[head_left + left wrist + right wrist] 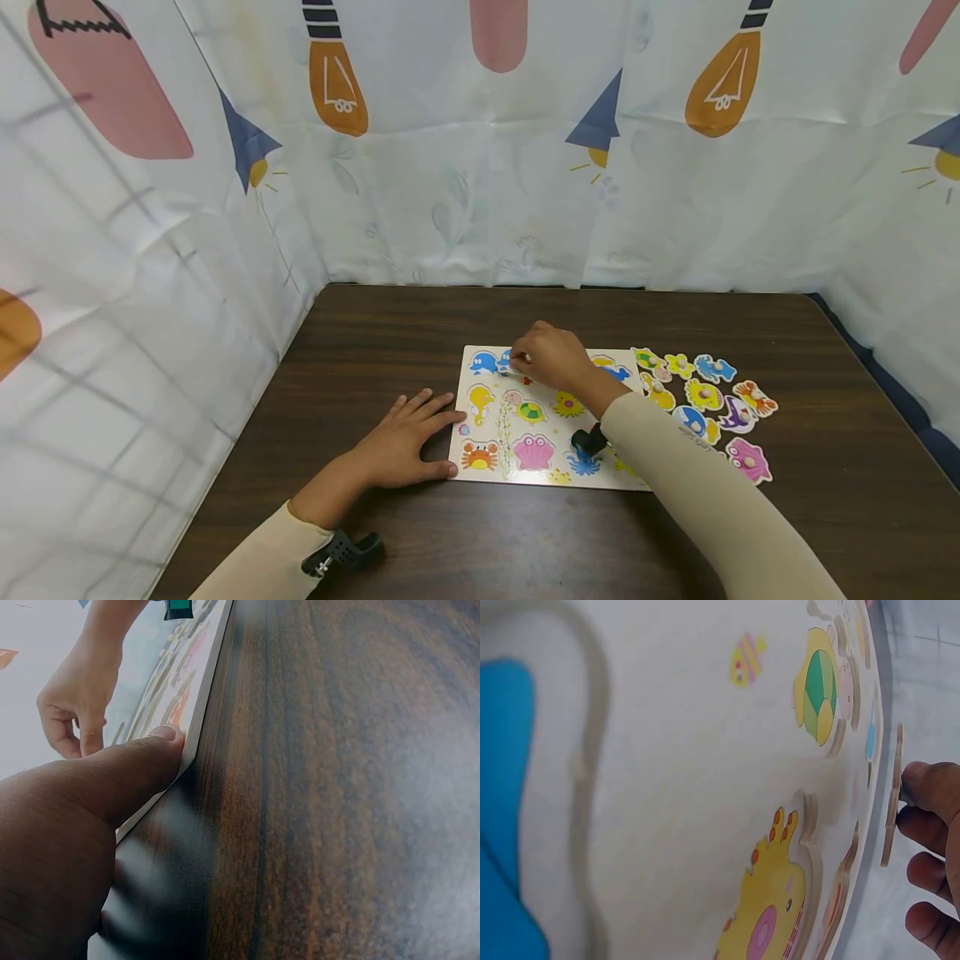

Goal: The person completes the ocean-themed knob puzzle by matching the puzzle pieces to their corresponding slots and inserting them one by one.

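Observation:
A wooden puzzle board (480, 471) printed with sea animals lies flat on the table. My right hand (553, 357) is over its back edge, near the blue whale picture (483, 362) at the back left. Between thumb and fingertips it pinches a thin wooden puzzle piece (893, 799), seen edge-on in the right wrist view; its face is turned away. My left hand (401, 442) rests with fingers spread at the board's left side. In the left wrist view, the left thumb (154, 754) presses on the board's edge.
Several loose animal pieces with knobs, among them a pink one (748, 460) and a blue one (714, 368), lie right of the board. Dark wood table (390, 325) surrounds it. A printed white curtain (480, 208) hangs behind and beside the table.

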Demonstrator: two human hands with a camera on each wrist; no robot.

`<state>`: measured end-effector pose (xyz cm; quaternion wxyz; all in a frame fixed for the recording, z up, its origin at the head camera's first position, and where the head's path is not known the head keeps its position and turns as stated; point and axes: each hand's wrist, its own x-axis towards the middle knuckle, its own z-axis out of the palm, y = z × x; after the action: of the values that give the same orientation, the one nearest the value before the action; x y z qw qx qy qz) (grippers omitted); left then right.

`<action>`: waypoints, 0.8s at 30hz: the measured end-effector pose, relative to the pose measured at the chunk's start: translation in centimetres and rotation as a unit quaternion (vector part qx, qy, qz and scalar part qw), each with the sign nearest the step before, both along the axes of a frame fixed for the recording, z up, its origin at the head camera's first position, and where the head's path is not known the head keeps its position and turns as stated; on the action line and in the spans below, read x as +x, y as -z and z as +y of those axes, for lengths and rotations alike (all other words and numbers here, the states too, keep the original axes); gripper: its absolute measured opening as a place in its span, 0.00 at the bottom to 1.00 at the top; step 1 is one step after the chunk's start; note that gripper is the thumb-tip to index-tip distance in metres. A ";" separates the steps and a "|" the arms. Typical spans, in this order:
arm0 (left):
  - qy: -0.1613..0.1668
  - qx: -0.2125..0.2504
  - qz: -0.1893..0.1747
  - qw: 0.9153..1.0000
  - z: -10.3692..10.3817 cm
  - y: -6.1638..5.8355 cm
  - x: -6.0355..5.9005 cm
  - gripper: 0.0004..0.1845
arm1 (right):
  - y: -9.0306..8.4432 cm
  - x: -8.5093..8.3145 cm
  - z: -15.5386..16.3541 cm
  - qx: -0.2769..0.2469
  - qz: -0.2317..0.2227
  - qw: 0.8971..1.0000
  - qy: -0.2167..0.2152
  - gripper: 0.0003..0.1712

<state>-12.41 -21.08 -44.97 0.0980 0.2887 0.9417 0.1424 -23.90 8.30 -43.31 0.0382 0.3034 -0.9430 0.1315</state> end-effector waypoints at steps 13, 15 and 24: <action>0.001 -0.003 0.002 1.000 -0.2 0.2 -0.1 0.43 | -0.3 -0.3 -1.5 0.010 -0.010 1.000 -0.002 0.08; 0.001 -0.001 0.002 1.000 -0.2 0.2 -0.1 0.42 | -0.3 -0.3 -1.8 0.011 -0.013 1.000 -0.003 0.08; 0.003 0.004 0.002 1.000 -0.1 0.2 -0.1 0.42 | -0.2 -0.4 -2.8 0.012 -0.006 1.000 -0.007 0.08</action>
<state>-12.48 -21.22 -45.18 0.0955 0.2921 0.9405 0.1451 -24.28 5.54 -43.06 0.0283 0.3094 -0.9426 0.1224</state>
